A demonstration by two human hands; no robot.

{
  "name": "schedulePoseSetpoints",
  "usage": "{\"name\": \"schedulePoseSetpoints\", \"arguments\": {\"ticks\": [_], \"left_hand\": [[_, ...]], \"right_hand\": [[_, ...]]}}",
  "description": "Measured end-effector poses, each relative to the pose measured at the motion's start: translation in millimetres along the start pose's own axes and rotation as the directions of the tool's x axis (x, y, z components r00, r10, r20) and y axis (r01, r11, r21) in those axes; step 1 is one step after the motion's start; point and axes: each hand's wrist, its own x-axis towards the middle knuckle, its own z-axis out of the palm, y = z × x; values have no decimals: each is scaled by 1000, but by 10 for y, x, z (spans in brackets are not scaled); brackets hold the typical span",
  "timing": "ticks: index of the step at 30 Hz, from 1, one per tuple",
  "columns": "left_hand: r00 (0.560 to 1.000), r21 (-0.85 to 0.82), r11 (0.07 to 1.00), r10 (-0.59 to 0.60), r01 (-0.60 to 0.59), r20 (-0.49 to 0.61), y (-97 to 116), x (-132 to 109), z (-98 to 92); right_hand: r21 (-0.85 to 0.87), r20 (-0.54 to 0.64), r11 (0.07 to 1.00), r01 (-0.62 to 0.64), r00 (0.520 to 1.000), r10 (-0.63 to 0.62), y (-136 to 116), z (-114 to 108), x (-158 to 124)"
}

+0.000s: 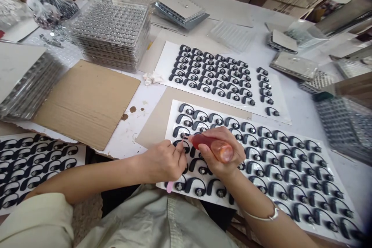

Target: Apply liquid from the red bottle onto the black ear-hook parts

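My left hand (165, 161) is closed around a thin tool with a pink end (169, 187), which sticks out below the fist. What the tool's other end looks like is mostly hidden by my fingers. In my right hand (232, 155) is a red translucent squeeze bottle (212, 145), tilted with its tip toward the left fingertips. Both hands meet over a black hook-shaped piece (181, 131) with a round shiny end. It lies among rows of similar pieces on a white sheet (178, 109); my hands cover some of them.
A second white sheet (166, 56) of black pieces lies behind. Cardboard (90, 100), a stack of clear trays (110, 27) and another tray stack (26, 81) stand to the left. More black pieces (37, 159) fill a sheet at lower left. Packed trays (345, 128) sit at right.
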Motion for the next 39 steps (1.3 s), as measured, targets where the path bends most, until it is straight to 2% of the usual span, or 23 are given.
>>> {"name": "schedulePoseSetpoints", "arguments": {"ticks": [7,25,34,37,39], "left_hand": [[1000,12,1000,-17,17,-9,-8,16,-15],[999,13,1000,-26,26,-26,-3,31,-36],[1000,9,1000,-24,24,-14,1,13,-29],[1000,6,1000,-31,31,3,-12,11,-39],[1000,-4,1000,-25,25,11,-25,21,-52]], "right_hand": [[0,-3,998,62,998,-62,-2,-3,0],[-64,-42,995,81,996,-84,-6,-7,23],[-19,-62,1000,5,998,-6,1,-36,17],[73,-114,997,-40,992,48,-67,-168,132],[143,-150,981,-131,977,152,-137,-303,217]]}}
